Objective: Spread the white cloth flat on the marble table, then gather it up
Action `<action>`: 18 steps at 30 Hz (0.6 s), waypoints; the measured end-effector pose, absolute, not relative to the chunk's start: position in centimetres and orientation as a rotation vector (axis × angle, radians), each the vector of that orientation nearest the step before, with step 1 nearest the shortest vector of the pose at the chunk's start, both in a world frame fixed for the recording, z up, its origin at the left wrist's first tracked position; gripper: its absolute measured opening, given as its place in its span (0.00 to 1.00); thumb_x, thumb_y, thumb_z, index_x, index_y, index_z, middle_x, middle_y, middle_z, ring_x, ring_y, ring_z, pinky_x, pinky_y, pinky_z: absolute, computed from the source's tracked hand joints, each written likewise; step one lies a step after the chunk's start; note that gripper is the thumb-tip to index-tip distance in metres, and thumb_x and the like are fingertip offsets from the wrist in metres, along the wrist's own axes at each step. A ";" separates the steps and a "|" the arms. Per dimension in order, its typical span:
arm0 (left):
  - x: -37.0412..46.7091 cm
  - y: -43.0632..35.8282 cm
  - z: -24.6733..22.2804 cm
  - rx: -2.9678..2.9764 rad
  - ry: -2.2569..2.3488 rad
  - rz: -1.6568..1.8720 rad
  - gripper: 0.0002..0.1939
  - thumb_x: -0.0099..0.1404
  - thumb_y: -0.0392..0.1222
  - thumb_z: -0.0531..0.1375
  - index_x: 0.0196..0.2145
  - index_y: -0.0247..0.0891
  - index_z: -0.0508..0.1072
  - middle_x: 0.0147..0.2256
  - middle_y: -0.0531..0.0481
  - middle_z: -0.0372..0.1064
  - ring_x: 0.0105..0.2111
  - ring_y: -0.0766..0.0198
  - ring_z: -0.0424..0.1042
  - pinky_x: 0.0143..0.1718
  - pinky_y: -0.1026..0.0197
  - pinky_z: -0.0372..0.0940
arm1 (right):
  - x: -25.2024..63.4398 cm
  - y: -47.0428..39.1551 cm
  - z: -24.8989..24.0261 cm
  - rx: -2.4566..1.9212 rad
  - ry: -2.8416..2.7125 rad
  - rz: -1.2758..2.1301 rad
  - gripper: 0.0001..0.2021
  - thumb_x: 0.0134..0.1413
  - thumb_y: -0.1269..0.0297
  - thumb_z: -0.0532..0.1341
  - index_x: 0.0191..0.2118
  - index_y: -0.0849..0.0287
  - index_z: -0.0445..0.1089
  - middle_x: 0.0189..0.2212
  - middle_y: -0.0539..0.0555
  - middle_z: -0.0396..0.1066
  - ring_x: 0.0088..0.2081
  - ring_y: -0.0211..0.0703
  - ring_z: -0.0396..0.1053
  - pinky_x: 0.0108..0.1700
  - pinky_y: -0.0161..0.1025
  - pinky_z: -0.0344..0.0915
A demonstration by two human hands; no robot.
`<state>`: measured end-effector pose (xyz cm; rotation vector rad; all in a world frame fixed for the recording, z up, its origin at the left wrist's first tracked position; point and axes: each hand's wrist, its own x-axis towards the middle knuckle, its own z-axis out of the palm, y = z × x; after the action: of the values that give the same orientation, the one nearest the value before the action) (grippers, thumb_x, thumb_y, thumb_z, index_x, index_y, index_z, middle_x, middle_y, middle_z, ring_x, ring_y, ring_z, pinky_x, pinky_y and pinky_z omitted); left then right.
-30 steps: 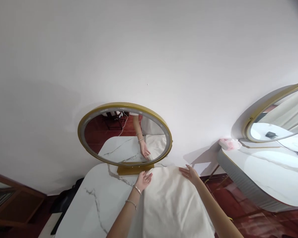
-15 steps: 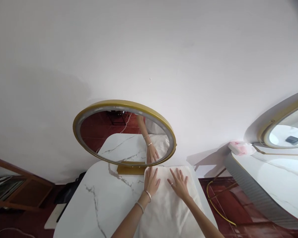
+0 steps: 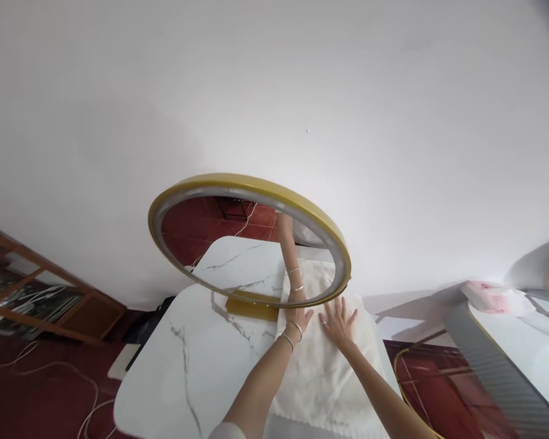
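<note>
A white towel (image 3: 324,372) lies flat on a white marble table (image 3: 187,372). My left hand (image 3: 299,317) rests palm down on the towel's far left part, right below the mirror's rim, with two bracelets on the wrist. My right hand (image 3: 339,322) lies flat beside it on the towel, fingers spread, a ring on one finger. A round gold-framed mirror (image 3: 249,239) stands on a gold base (image 3: 251,308) at the table's far edge and reflects my left arm and the towel.
A white wall fills the background. To the right stands a second white table (image 3: 516,353) with a pink and white pack (image 3: 489,297) on it. The floor is red tile with white cables (image 3: 64,381) at left. A wooden framed shelf (image 3: 41,299) stands at far left.
Both hands slid forward across the towel from its outer corners to its far middle, close together under the mirror. The camera tilted and swung left, pushing the second table farther right.
</note>
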<state>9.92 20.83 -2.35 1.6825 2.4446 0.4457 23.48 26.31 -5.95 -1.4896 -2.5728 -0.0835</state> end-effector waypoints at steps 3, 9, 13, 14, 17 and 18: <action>11.1 17.7 -2.5 1.720 2.442 0.484 0.27 0.67 0.50 0.50 0.63 0.46 0.55 0.65 0.48 0.48 0.64 0.47 0.48 0.62 0.40 0.48 | 23.7 24.4 -6.0 -1.184 -2.627 -0.098 0.27 0.60 0.69 0.45 0.65 0.52 0.50 0.65 0.57 0.48 0.67 0.52 0.39 0.62 0.64 0.38; 13.2 7.6 -3.8 1.920 2.503 0.635 0.30 0.67 0.50 0.51 0.64 0.50 0.49 0.68 0.51 0.28 0.66 0.48 0.35 0.63 0.42 0.46 | 27.1 17.0 -6.8 -0.827 -2.621 -0.085 0.28 0.62 0.60 0.47 0.67 0.48 0.41 0.66 0.55 0.46 0.66 0.52 0.41 0.62 0.61 0.43; 13.3 6.3 -3.8 1.976 2.401 0.624 0.29 0.69 0.46 0.49 0.65 0.50 0.46 0.68 0.50 0.25 0.67 0.51 0.34 0.64 0.44 0.46 | 29.6 15.2 -7.6 -0.917 -2.601 -0.070 0.29 0.62 0.53 0.47 0.66 0.45 0.42 0.67 0.55 0.43 0.67 0.54 0.40 0.62 0.64 0.40; 13.2 6.9 -3.6 1.996 2.367 0.613 0.28 0.69 0.45 0.49 0.65 0.51 0.47 0.68 0.51 0.25 0.67 0.52 0.35 0.64 0.44 0.47 | 30.0 15.6 -7.8 -1.006 -2.573 -0.069 0.28 0.62 0.52 0.46 0.66 0.45 0.44 0.67 0.55 0.43 0.67 0.54 0.40 0.62 0.64 0.40; 12.4 10.1 -2.7 1.971 2.347 0.564 0.27 0.68 0.46 0.49 0.63 0.52 0.51 0.68 0.52 0.33 0.66 0.52 0.38 0.63 0.41 0.46 | 29.9 18.5 -8.1 -1.294 -2.468 -0.056 0.28 0.61 0.49 0.43 0.64 0.50 0.52 0.66 0.55 0.46 0.67 0.55 0.38 0.63 0.60 0.41; 12.0 11.4 -2.4 1.932 2.355 0.539 0.26 0.68 0.46 0.50 0.63 0.52 0.53 0.67 0.51 0.37 0.66 0.50 0.40 0.63 0.40 0.46 | 29.6 19.7 -8.1 -1.357 -2.448 -0.050 0.28 0.61 0.49 0.43 0.64 0.51 0.53 0.66 0.56 0.46 0.67 0.54 0.38 0.63 0.58 0.41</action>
<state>12.04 11.36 -2.39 1.9318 2.3546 0.5385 29.61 19.74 -8.09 -1.3572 -2.4484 -0.0496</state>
